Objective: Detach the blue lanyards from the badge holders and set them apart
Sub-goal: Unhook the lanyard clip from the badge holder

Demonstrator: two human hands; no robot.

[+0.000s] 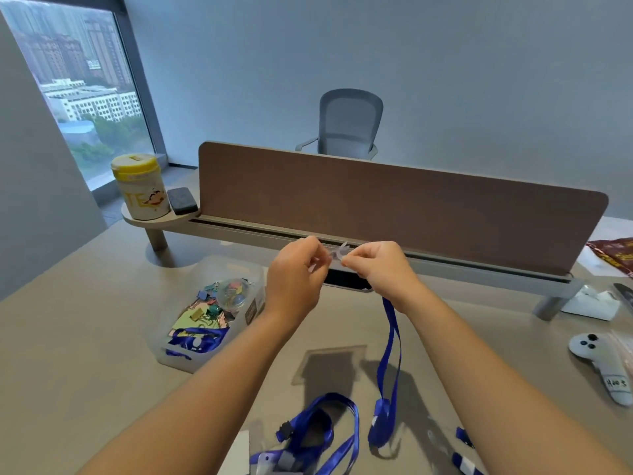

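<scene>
Both hands are raised above the middle of the desk. My left hand (296, 269) and my right hand (375, 267) pinch a small clear plastic clip (339, 252) between their fingertips. A blue lanyard (388, 365) hangs from my right hand down to the desk. A second blue lanyard (325, 430) lies looped on the desk near the front edge, beside a badge holder (270, 462). More blue lanyard ends (462, 454) lie at the front right. Whether the clip is still joined to the hanging lanyard is hidden by my fingers.
A clear plastic bin (209, 313) at the left holds binder clips, paper clips and blue lanyards. A brown divider panel (394, 204) crosses the desk behind my hands. A yellow-lidded canister (140, 186) stands far left. A white controller (603, 365) lies at right.
</scene>
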